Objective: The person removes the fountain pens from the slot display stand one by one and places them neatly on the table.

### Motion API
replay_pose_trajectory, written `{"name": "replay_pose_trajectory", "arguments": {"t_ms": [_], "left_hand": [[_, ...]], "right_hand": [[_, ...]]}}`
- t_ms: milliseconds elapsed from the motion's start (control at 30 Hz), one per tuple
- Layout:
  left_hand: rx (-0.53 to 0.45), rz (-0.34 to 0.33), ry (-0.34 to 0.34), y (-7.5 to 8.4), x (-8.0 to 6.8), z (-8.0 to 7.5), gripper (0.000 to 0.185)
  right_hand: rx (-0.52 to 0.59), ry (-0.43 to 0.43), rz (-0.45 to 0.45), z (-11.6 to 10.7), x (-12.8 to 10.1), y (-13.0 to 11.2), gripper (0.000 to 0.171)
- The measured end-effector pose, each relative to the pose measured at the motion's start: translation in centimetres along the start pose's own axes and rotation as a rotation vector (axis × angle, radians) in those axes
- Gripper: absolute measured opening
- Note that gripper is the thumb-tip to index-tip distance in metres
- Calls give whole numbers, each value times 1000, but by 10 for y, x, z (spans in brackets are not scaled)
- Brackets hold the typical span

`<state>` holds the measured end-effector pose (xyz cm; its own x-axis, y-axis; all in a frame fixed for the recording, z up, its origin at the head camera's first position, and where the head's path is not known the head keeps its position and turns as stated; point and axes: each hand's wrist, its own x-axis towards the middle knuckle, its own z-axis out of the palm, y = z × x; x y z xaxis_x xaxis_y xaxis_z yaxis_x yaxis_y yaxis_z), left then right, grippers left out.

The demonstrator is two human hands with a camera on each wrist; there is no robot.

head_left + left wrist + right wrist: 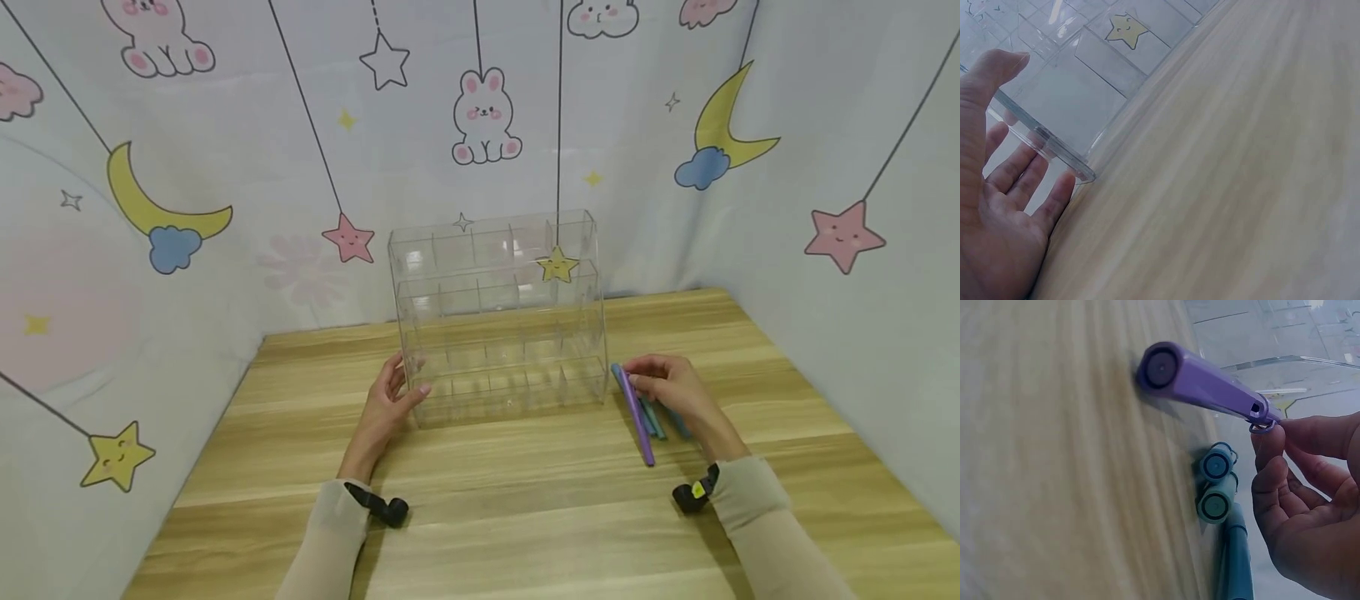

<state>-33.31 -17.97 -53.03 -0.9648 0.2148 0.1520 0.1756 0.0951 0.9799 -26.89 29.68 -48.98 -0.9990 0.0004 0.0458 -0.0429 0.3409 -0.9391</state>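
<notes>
Right grip (670, 387) — purple pen (637, 418), unlabelled

Reporter: A light wooden table (525, 500) fills the corner between cartoon-print cloth walls; what rests on it?

Desk: A clear plastic organiser (498, 312) with tiered compartments stands toward the back; just beside its right end lie a purple pen (637, 421) and several teal pens (656, 421), side by side on the wood.
</notes>
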Motion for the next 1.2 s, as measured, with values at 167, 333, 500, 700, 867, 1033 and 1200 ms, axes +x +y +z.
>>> {"name": "replay_pose_trajectory", "arguments": {"t_ms": [167, 333, 500, 700, 867, 1033, 1200], "left_hand": [[0, -8, -3, -1, 0, -1, 80], [2, 6, -4, -3, 2, 0, 80], [5, -1, -3, -3, 3, 1, 80], [13, -1, 8, -3, 2, 1, 81], [34, -8, 3, -3, 1, 0, 82], [26, -11, 5, -4, 1, 0, 81], [21, -12, 9, -3, 2, 0, 81]], "right_hand": [[-32, 5, 11, 3, 0, 4, 33], [-58, -4, 14, 3, -7, 3, 31], [-77, -27, 16, 4, -17, 3, 32], [-66, -28, 29, 6, -22, 6, 32], [-82, -21, 20, 6, -22, 11, 31], [-94, -11, 7, 7, -22, 13, 29], [-139, 8, -1, 10, -21, 12, 28]]}}
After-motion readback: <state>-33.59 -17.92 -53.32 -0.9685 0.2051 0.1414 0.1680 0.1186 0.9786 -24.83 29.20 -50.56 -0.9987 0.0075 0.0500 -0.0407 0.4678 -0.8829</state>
